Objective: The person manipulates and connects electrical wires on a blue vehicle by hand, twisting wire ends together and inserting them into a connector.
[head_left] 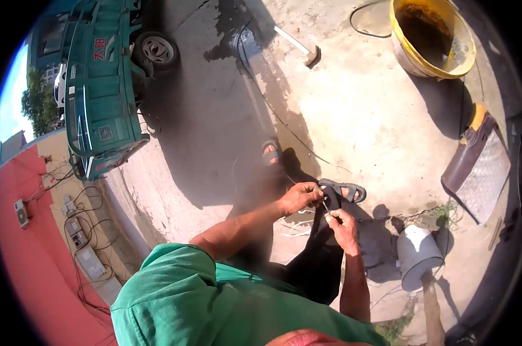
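The thin piece point(325, 206) between the left hand point(302, 198) and right hand point(344, 229), just below centre, is too small to identify; fingers cover its ends. A dark haze blurs the left trouser leg point(258, 189). The top edge crops the green vehicle point(104, 86) and yellow-rimmed bucket point(409, 57); the lower edge cuts the wooden handle point(432, 314).

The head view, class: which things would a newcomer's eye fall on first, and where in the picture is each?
Probably the large green metal cargo vehicle at the upper left comes first, along with the round, yellow-rimmed bucket at the upper right. The eye would then likely drop to a little right of and below the centre, where the bare left hand and bare right hand meet at a thin, pale, slender piece.
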`<state>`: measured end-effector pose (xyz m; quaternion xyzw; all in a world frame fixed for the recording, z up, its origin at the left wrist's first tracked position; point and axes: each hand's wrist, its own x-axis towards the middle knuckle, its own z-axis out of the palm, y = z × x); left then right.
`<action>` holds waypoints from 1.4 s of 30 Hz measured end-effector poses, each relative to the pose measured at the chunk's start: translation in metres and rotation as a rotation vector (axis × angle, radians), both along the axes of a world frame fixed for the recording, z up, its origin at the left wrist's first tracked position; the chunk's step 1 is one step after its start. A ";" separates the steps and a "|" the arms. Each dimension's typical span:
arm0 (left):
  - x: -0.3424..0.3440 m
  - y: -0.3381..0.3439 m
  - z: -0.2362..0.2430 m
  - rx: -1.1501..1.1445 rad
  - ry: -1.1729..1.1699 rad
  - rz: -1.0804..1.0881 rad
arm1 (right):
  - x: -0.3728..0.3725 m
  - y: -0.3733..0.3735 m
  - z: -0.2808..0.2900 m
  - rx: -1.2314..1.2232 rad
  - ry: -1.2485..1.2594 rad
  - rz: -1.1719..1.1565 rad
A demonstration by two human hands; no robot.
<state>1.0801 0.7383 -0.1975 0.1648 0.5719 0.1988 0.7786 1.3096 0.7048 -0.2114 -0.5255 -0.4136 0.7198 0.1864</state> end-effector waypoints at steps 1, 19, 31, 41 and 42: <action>-0.021 -0.012 0.001 -0.003 0.047 0.023 | -0.021 -0.006 -0.005 -0.267 0.105 -0.174; -0.556 -0.212 -0.024 -0.132 0.049 0.736 | -0.586 -0.041 0.004 -0.446 0.125 -0.258; -0.724 -0.219 -0.118 0.266 0.682 0.573 | -0.829 0.090 -0.030 -0.412 0.243 0.091; -0.824 -0.171 -0.358 0.287 0.898 0.556 | -1.017 0.213 -0.172 -0.368 0.236 0.289; -0.838 -0.164 -0.386 0.263 0.864 0.679 | -1.031 0.215 -0.193 -0.386 0.230 0.285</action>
